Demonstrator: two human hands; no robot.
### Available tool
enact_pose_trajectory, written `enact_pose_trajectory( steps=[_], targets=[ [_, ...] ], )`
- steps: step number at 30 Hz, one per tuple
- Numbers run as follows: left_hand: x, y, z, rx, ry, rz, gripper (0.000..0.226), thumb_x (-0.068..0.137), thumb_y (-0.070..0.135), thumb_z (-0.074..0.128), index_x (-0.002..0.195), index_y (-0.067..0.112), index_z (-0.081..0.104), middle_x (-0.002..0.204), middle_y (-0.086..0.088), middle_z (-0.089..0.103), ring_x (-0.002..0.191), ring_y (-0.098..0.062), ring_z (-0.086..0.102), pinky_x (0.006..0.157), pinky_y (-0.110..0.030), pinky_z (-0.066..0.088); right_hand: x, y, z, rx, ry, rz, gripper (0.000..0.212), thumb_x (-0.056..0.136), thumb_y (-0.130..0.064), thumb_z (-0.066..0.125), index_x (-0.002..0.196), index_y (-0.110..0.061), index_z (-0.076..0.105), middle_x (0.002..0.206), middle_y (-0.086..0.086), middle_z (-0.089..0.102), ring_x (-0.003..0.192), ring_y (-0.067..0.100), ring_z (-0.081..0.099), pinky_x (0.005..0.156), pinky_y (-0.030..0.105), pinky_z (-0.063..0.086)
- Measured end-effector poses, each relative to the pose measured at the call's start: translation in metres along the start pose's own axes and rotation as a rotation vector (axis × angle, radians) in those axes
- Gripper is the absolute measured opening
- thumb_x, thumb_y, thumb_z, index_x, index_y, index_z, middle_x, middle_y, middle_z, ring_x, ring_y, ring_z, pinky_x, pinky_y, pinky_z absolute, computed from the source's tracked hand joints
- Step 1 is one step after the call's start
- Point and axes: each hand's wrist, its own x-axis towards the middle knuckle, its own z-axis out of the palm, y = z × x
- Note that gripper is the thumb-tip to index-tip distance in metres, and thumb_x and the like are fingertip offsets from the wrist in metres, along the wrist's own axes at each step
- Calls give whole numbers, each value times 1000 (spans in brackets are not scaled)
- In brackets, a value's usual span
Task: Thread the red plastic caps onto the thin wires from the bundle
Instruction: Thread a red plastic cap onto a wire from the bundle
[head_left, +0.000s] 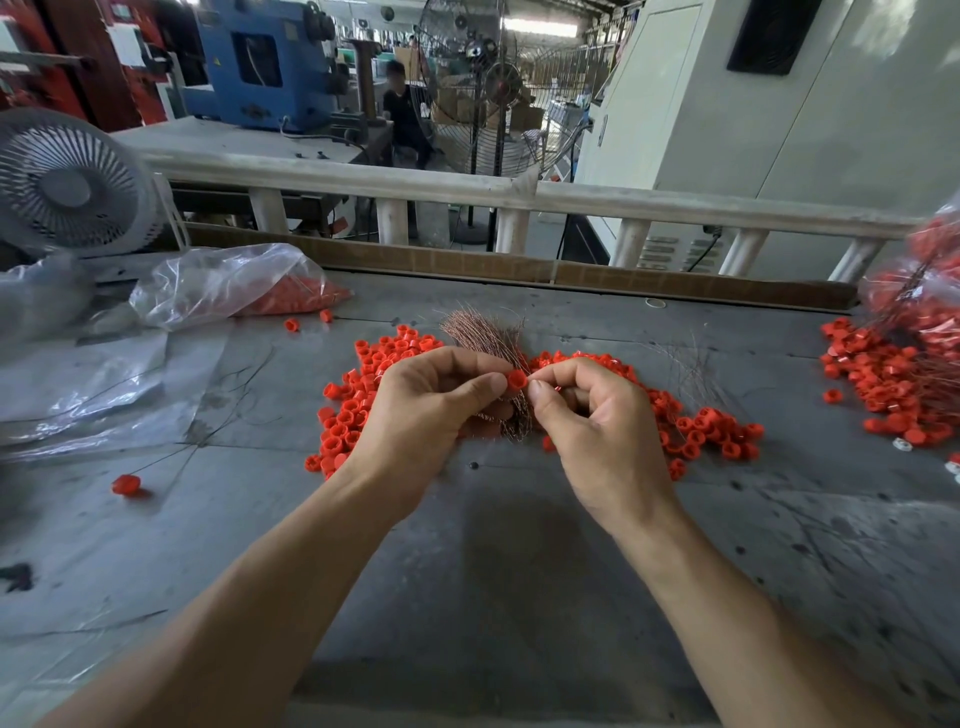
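my left hand (431, 405) pinches a red cap (517, 380), bundle (485, 332) at 12 o'clock; right hand (592, 415) pinches a wire, next feeding it through.

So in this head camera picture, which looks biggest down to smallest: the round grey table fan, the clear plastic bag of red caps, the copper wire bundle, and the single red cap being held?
1. Clear plastic bag of red caps, with the round grey table fan; too close to rank, and the fan is cut off by the frame.
2. Copper wire bundle.
3. Held red cap.
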Motion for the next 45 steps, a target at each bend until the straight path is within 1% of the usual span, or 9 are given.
enact_pose_trajectory(
  steps=[2, 11, 15, 19, 24, 28, 33, 39, 45],
  targets=[
    [0, -1, -1, 1, -5, -4, 8, 92, 0, 68, 99, 2, 73, 83, -10, 75, 71, -13, 71, 62, -22, 58, 0, 0, 0, -5, -8, -8, 14, 95, -12, 68, 85, -20, 72, 59, -9, 61, 53, 3, 51, 50, 23, 43],
    [1, -2, -1, -35, 6, -15, 11, 93, -1, 67, 99, 6, 71, 82, -6, 75, 73, -15, 70, 64, -24, 60, -1, 0, 0, -9, -16, -45, 9, 92, -19, 67, 85, -21, 71, 70, 5, 66, 66, 28, 60, 57, 45, 52],
    [1, -1, -3, -14, -27, -39, 19, 93, 0, 66, 107, 9, 76, 89, -10, 78, 78, -17, 72, 74, -31, 62, 0, 1, -2, -8, -27, -48, 9, 92, -19, 66, 84, -20, 71, 71, 4, 66, 67, 27, 61, 59, 42, 51],
    [2, -1, -4, -30, -67, -89, 20, 93, 1, 65, 97, 13, 81, 93, -15, 77, 84, -21, 71, 85, -40, 61, 0, 2, -1, 16, -34, -31, 8, 91, -22, 65, 85, -21, 72, 73, 4, 68, 70, 26, 62, 60, 42, 52],
    [3, -2, -4, -114, -90, -89, 13, 87, 7, 69, 97, 9, 79, 94, -17, 74, 85, -23, 70, 83, -39, 63, 1, 3, 0, 47, -39, 12, 12, 93, -25, 60, 90, -22, 71, 69, -13, 64, 66, 4, 56, 61, 32, 50],
    [4, -3, -3, -178, -74, -56, 15, 79, 15, 73, 92, 10, 79, 90, -15, 75, 80, -20, 71, 78, -35, 63, 0, 2, 2, 120, -81, 80, 18, 95, -25, 53, 97, -23, 71, 66, -12, 62, 60, 5, 51, 56, 20, 41],
    [4, -3, -5, -191, -78, -47, 18, 80, 18, 74, 95, 9, 79, 95, -21, 73, 83, -25, 71, 86, -45, 62, -3, -3, 3, 211, -148, 130, 23, 104, -6, 49, 109, -20, 67, 78, -9, 74, 61, 3, 62, 50, 15, 44],
    [2, 0, -3, -216, -103, -55, 21, 79, 19, 74, 95, 6, 77, 98, -22, 74, 81, -27, 72, 75, -37, 63, -3, -2, 3, 190, -191, 148, 21, 90, -23, 56, 104, -34, 67, 88, 3, 77, 61, 19, 68, 47, 29, 47],
    [2, 0, -2, -231, -82, -75, 23, 81, 14, 71, 100, 1, 70, 94, -21, 75, 84, -27, 75, 83, -40, 62, 3, 4, -2, 22, -225, 125, 19, 97, -16, 60, 105, -31, 70, 91, -10, 78, 77, 17, 72, 62, 32, 54]
  ],
)
